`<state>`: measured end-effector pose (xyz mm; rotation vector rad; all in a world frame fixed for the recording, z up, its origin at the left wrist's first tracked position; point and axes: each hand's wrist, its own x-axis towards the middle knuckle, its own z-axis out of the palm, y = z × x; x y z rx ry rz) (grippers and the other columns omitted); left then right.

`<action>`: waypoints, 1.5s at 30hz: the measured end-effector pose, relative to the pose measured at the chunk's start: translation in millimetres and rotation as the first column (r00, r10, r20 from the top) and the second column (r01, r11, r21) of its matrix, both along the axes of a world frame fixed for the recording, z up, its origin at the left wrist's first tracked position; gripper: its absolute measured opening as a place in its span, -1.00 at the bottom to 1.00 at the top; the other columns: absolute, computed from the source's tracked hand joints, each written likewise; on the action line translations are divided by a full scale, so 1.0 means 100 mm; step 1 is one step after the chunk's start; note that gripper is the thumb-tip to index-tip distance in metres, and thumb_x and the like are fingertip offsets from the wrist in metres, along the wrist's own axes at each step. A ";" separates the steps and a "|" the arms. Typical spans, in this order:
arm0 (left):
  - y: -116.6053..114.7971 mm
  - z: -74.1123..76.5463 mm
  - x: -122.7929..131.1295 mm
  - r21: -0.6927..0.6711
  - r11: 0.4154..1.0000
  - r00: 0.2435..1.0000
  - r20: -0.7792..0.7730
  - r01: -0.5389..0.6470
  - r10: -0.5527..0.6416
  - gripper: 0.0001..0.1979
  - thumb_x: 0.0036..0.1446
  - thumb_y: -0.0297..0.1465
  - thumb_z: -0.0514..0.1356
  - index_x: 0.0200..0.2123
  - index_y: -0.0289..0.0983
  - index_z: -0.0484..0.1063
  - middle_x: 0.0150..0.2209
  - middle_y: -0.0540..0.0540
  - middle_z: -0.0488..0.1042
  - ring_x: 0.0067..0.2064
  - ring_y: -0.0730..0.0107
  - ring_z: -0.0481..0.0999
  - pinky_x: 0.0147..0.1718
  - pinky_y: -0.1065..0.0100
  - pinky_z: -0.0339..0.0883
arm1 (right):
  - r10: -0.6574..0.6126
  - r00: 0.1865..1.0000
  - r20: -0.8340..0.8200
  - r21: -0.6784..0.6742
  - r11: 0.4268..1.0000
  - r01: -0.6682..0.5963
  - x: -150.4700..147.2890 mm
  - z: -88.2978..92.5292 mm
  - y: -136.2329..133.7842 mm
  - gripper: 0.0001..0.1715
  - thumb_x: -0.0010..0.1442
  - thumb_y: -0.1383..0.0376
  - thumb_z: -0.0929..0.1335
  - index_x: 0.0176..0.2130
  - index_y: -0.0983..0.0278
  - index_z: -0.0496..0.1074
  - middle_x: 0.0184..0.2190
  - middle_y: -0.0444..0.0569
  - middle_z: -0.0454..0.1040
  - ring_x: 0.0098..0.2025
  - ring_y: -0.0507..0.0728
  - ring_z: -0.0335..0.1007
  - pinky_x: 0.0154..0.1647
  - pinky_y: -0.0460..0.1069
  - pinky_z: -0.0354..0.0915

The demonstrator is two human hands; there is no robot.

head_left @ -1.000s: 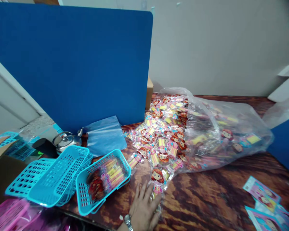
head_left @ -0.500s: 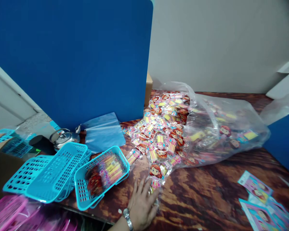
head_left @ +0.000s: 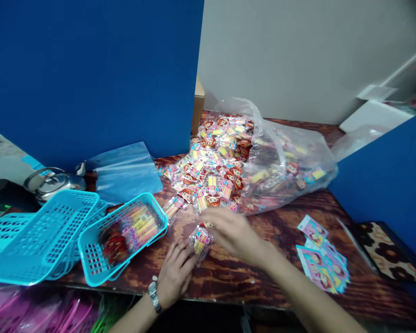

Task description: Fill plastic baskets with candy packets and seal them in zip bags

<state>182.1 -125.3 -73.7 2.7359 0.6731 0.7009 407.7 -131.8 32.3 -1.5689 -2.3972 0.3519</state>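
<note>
Our right hand (head_left: 234, 233) has just come in: a second ago only the left hand (head_left: 175, 273) lay flat at the table's (head_left: 263, 273) near edge. Now both hands' fingers pinch one packet (head_left: 201, 238) just off the big bag's (head_left: 280, 162) mouth, beside the basket (head_left: 90, 249). Packet print is too blurred to read.

Both hands (head_left: 208, 249) on one packet (head_left: 200, 239) (blurred), basket (head_left: 90, 249) beside

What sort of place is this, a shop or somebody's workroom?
Probably a small packing workstation: a big clear plastic bag spills many identical wrapped cartoon-girl candy packets onto a wooden table, turquoise slotted plastic baskets stand alongside, and blue partition panels screen the table.
</note>
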 end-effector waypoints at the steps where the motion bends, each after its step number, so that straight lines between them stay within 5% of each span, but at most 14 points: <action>1: 0.00 0.02 -0.04 -0.008 1.000 0.999 0.043 -0.015 0.016 -0.55 0.11 -0.61 -0.02 0.05 -0.21 0.31 -0.04 -0.13 0.41 0.10 0.23 0.27 0.12 0.02 0.13 | 0.076 0.996 0.038 -0.027 0.997 -0.075 -0.06 -0.05 -0.01 -0.64 0.31 0.27 0.20 0.09 0.19 0.28 0.10 0.00 0.30 0.12 0.16 0.19 0.14 0.17 0.14; 4: 0.00 0.06 -0.12 -0.034 0.995 0.986 0.136 -0.092 0.096 -0.64 0.13 -0.60 0.00 -0.03 -0.25 0.35 -0.09 -0.14 0.43 0.03 0.29 0.34 0.09 0.11 0.20 | 0.248 0.954 0.171 -0.115 0.966 -0.230 -0.21 -0.28 0.01 -0.58 0.31 0.34 0.17 0.14 0.22 0.23 0.15 0.00 0.27 0.21 0.22 0.07 0.19 0.24 0.03; 8: 0.02 0.03 -0.08 -0.054 0.986 0.978 0.124 -0.160 0.165 -0.60 0.17 -0.57 -0.01 0.09 -0.27 0.23 0.03 -0.21 0.35 0.11 0.28 0.29 0.08 0.18 0.23 | 0.282 0.924 0.258 -0.136 0.958 -0.254 -0.25 -0.52 0.05 -0.60 0.32 0.34 0.15 0.13 0.24 0.25 0.09 0.04 0.33 0.18 0.21 0.11 0.17 0.24 0.01; 13: 0.33 -0.11 0.24 0.029 0.961 0.960 -0.050 -0.273 0.275 -0.47 0.18 -0.52 -0.06 0.23 -0.44 -0.03 0.24 -0.34 0.06 0.29 0.12 -0.06 0.15 0.10 0.11 | 0.303 0.910 0.283 -0.107 0.953 -0.284 -0.19 -0.57 0.04 -0.68 0.31 0.36 0.19 0.01 0.20 0.35 -0.03 0.02 0.43 0.09 0.14 0.20 0.15 0.19 0.03; 17: 0.66 -0.19 0.51 0.072 0.904 0.897 -0.118 -0.421 0.427 -0.50 0.15 -0.45 -0.02 0.16 -0.52 0.13 0.24 -0.45 0.00 0.29 -0.22 -0.23 0.11 -0.19 -0.03 | 0.318 0.895 0.313 -0.067 0.947 -0.313 -0.10 -0.56 -0.04 -0.72 0.29 0.31 0.23 -0.03 0.12 0.39 0.05 -0.03 0.35 0.14 0.16 0.11 0.17 0.21 -0.02; 20: 0.76 -0.15 0.60 0.069 0.881 0.868 -0.151 -0.469 0.474 -0.49 0.16 -0.34 0.02 0.13 -0.49 0.22 0.19 -0.49 0.10 0.24 -0.36 -0.09 0.05 -0.28 -0.03 | 0.302 0.893 0.333 -0.056 0.952 -0.301 0.01 -0.54 -0.11 -0.72 0.29 0.26 0.23 -0.04 0.09 0.40 0.18 -0.05 0.20 0.15 0.19 0.08 0.12 0.18 0.06; 26: 0.49 0.11 0.54 0.077 0.917 0.877 -0.272 -0.391 0.396 -0.52 0.18 -0.26 0.04 0.15 -0.26 0.24 0.04 -0.34 0.31 -0.05 -0.07 0.32 -0.15 -0.01 0.26 | -0.079 0.948 0.309 -0.100 0.988 0.115 0.17 -0.53 -0.20 -0.59 0.21 0.35 0.26 0.05 0.09 0.36 0.21 0.04 0.12 0.07 0.22 0.18 -0.03 0.10 0.24; 31: 0.17 0.19 0.42 0.127 0.939 0.867 -0.360 -0.319 0.343 -0.52 0.18 -0.32 0.04 0.18 -0.15 0.18 -0.01 -0.25 0.35 -0.11 0.04 0.33 -0.27 0.11 0.27 | -0.087 0.943 0.321 -0.153 0.978 0.142 0.16 -0.48 -0.24 -0.52 0.20 0.24 0.29 0.12 0.00 0.25 0.24 0.02 0.05 0.06 0.28 0.17 -0.06 0.17 0.25; 35: 0.09 0.13 0.29 0.135 0.954 0.899 -0.321 -0.269 0.299 -0.55 0.17 -0.33 0.06 0.15 -0.14 0.22 -0.07 -0.21 0.38 -0.19 0.12 0.35 -0.31 0.17 0.27 | -0.310 0.884 0.350 -0.165 0.908 0.384 0.10 -0.54 -0.33 -0.40 0.10 0.01 0.35 0.11 0.01 0.25 0.18 0.12 0.10 0.03 0.31 0.21 -0.07 0.18 0.25; 38: 0.09 0.08 0.19 0.089 0.967 0.934 -0.251 -0.240 0.254 -0.59 0.20 -0.34 0.03 0.13 -0.19 0.25 -0.08 -0.20 0.39 -0.22 0.19 0.35 -0.31 0.21 0.29 | -0.446 0.824 0.349 -0.128 0.849 0.514 0.09 -0.63 -0.39 -0.37 0.15 0.03 0.32 0.18 0.04 0.16 0.08 0.17 0.20 -0.04 0.27 0.28 -0.16 0.12 0.30; 40: 0.09 0.05 0.13 0.086 0.973 0.952 -0.202 -0.216 0.229 -0.62 0.20 -0.36 0.01 0.09 -0.24 0.29 -0.05 -0.23 0.37 -0.17 0.17 0.35 -0.24 0.17 0.30 | -0.400 0.838 0.370 -0.058 0.891 0.450 0.11 -0.67 -0.40 -0.47 0.22 0.18 0.29 0.17 0.03 0.17 0.12 0.16 0.18 0.03 0.29 0.24 -0.09 0.15 0.26; 43: 0.06 0.03 0.09 0.072 0.982 0.965 -0.184 -0.175 0.186 -0.64 0.19 -0.38 0.02 0.06 -0.27 0.32 -0.03 -0.25 0.38 -0.13 0.12 0.36 -0.20 0.11 0.32 | -0.116 0.916 0.383 0.005 0.992 0.123 0.18 -0.67 -0.37 -0.47 0.25 0.37 0.24 0.16 -0.01 0.17 0.22 0.00 0.10 0.22 0.30 -0.02 0.12 0.22 0.06; 45: 0.02 0.04 0.08 0.015 0.988 0.972 -0.180 -0.151 0.151 -0.62 0.18 -0.38 0.03 0.08 -0.28 0.29 -0.04 -0.25 0.39 -0.15 0.14 0.38 -0.21 0.12 0.36 | 0.040 0.928 0.369 -0.016 0.999 -0.037 0.23 -0.62 -0.32 -0.44 0.26 0.38 0.22 0.18 -0.05 0.13 0.24 -0.07 0.09 0.25 0.28 -0.09 0.15 0.21 0.02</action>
